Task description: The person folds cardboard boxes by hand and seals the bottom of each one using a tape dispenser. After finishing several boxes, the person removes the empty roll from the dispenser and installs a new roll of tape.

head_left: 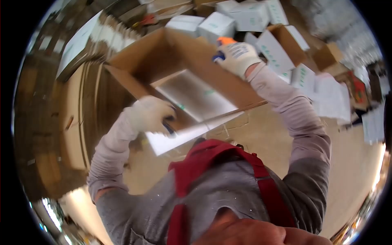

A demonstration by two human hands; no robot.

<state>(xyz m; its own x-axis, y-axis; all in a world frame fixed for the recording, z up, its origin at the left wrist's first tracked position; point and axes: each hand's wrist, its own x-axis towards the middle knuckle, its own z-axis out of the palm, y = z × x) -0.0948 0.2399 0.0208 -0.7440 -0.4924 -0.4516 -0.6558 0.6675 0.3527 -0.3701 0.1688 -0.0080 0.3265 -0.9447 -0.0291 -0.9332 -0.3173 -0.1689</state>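
A large open brown cardboard box (134, 61) stands before me, with a flat white box with green print (196, 96) inside at the bottom. My left hand (152, 115), in a white glove with dark blue fingertips, is curled at the near left edge of the cardboard box; what it grips, if anything, is blurred. Below that hand lies a white panel (163, 143). Over the right wall of the cardboard box is my right hand (239, 56), also gloved. Its fingers are closed around a small orange object (225, 41), whose kind I cannot make out.
Flattened cardboard stacks (77, 114) stand close on the left. White cartons with green print (249, 16) are piled beyond the box and to the right. An open white carton (279, 47) lies tilted there. Plastic-wrapped goods (339, 24) stand at the far right.
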